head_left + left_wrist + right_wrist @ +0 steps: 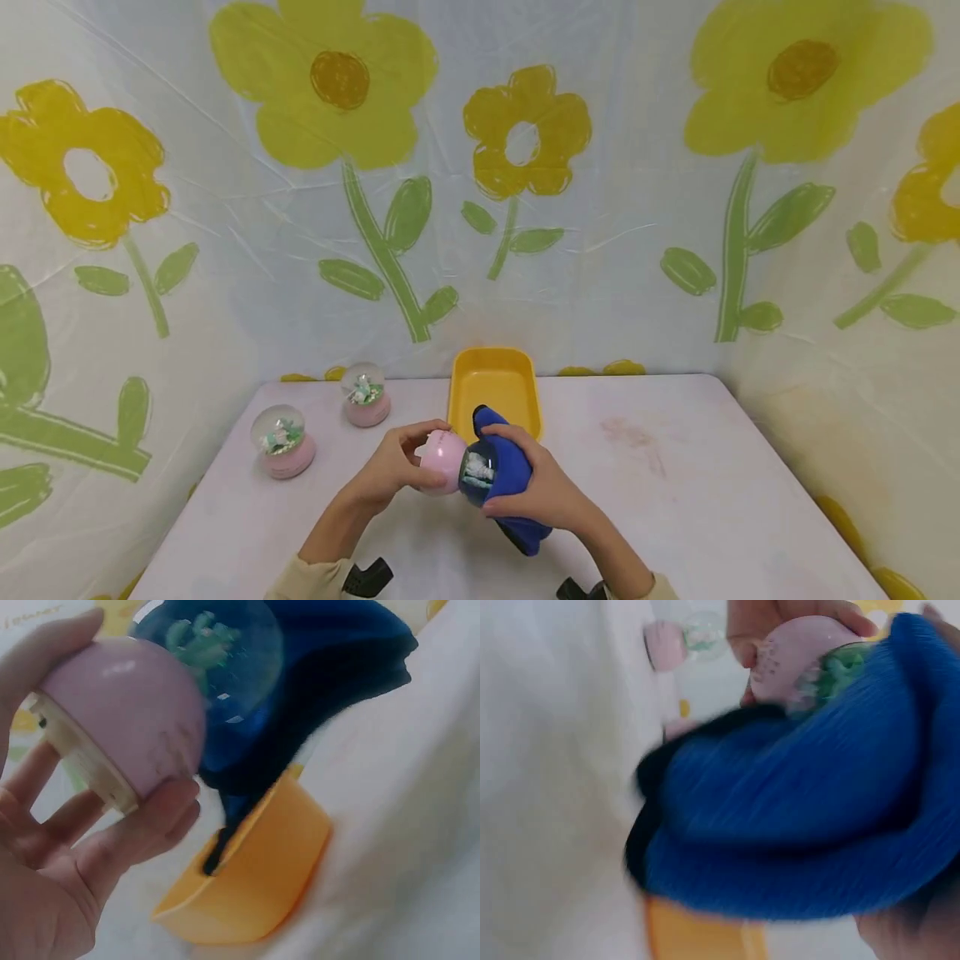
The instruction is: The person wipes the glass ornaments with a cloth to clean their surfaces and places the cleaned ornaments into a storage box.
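Observation:
Both hands hold a snow globe tilted on its side above the table. My left hand (393, 467) grips its pink rounded base (444, 463), thumb and fingers about the rim; the left wrist view shows the base's pale underside edge. The clear dome (477, 472) with a small figure and green pieces inside points right. My right hand (543, 487) holds a blue cloth (513, 468) with black edging, wrapped against the dome's far side. In the right wrist view the blue cloth (795, 802) covers most of the dome and the right fingers.
Two more snow globes with pink bases, a nearer one (283, 442) and a farther one (366, 395), stand at the table's left. A yellow tray (495, 358) lies behind the hands at the back edge. Flowered fabric (600, 250) hangs around the white table (712, 500).

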A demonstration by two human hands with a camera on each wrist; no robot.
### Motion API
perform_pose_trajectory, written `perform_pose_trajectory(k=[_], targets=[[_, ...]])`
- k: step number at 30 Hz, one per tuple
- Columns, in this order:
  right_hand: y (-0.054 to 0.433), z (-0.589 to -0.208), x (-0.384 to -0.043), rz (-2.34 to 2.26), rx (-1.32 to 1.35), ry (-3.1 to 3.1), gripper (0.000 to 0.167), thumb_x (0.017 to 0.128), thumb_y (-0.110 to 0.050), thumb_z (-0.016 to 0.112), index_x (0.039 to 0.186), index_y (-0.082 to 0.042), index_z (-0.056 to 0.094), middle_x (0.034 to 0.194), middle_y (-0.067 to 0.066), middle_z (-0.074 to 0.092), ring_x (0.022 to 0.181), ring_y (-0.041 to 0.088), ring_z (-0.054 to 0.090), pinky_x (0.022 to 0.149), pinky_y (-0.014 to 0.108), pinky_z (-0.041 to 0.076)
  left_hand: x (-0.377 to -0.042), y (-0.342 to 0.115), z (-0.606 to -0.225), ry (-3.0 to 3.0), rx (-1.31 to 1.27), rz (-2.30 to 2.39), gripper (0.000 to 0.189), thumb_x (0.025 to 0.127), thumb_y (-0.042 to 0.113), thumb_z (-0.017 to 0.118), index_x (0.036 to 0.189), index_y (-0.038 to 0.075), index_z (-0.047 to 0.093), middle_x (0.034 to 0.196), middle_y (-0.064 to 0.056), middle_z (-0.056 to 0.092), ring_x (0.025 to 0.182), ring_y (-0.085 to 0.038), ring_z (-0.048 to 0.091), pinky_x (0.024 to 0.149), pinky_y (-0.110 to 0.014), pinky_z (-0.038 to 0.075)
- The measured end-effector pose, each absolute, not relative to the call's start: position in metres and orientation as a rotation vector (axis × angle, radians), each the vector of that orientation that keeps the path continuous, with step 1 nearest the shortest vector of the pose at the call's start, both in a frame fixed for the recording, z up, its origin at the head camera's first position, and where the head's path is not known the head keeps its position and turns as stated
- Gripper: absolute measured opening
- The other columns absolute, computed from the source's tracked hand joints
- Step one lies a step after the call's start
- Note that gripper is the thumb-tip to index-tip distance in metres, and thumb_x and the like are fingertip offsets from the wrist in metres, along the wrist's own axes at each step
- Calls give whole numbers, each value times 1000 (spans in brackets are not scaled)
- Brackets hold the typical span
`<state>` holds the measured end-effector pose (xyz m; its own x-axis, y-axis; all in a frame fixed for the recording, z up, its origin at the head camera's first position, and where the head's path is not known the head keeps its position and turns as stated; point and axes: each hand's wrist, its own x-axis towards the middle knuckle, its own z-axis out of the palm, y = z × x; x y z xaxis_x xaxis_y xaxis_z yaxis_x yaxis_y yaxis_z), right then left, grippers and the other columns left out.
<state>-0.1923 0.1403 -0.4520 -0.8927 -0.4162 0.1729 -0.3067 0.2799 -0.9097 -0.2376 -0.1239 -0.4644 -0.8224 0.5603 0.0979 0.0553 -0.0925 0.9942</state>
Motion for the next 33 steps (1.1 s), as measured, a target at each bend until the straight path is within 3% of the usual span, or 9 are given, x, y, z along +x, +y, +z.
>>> perform_pose_trajectory(k=[4,9,14,20,27,29,33], targets=[[136,-465,-190,-1948,-503,2359,82,74,-24,85,142,-36,41,135,12,46,115,38,49,85,52,51,-237,-119,-472,1774,596,2075,55,80,8,78,130,7,55,120,-15,56,102,-30,54,71,-39,56],[117,-482,-182,-2136,-273,2499,89,71,-25,88,143,-40,36,141,9,42,120,39,46,88,54,50,-226,-107,-477,1744,378,2235,59,80,6,78,134,9,53,127,-15,51,109,-31,52,76,-49,55],[103,-490,-178,-2181,-223,2688,91,71,-29,88,144,-35,33,141,6,42,121,35,47,92,57,46,-218,-95,-476,1836,274,2317,65,76,6,82,134,9,54,129,-16,51,101,-32,58,74,-49,56],[104,-480,-180,-1671,-318,3114,96,65,-30,92,142,-35,36,139,11,39,116,37,52,89,57,48,-213,-96,-463,2115,352,2220,68,69,11,89,131,14,60,131,-12,52,82,-31,67,70,-40,58],[109,-453,-175,-804,-712,3298,92,65,-37,91,141,-36,40,145,21,36,86,35,66,72,47,57,-199,-104,-447,2701,625,1830,61,60,38,92,115,34,67,117,14,64,106,-14,59,82,-43,53],[112,-445,-173,-691,-825,3239,90,64,-42,90,140,-37,41,144,20,38,86,33,65,71,45,57,-194,-107,-446,2719,707,1770,60,59,40,93,113,35,66,116,16,63,104,-13,59,80,-43,53],[120,-431,-174,-715,-948,3073,89,61,-54,88,138,-43,44,143,8,41,94,28,61,74,44,54,-195,-115,-442,2529,886,1781,57,64,27,92,115,26,66,117,7,64,102,-19,61,77,-41,55]])
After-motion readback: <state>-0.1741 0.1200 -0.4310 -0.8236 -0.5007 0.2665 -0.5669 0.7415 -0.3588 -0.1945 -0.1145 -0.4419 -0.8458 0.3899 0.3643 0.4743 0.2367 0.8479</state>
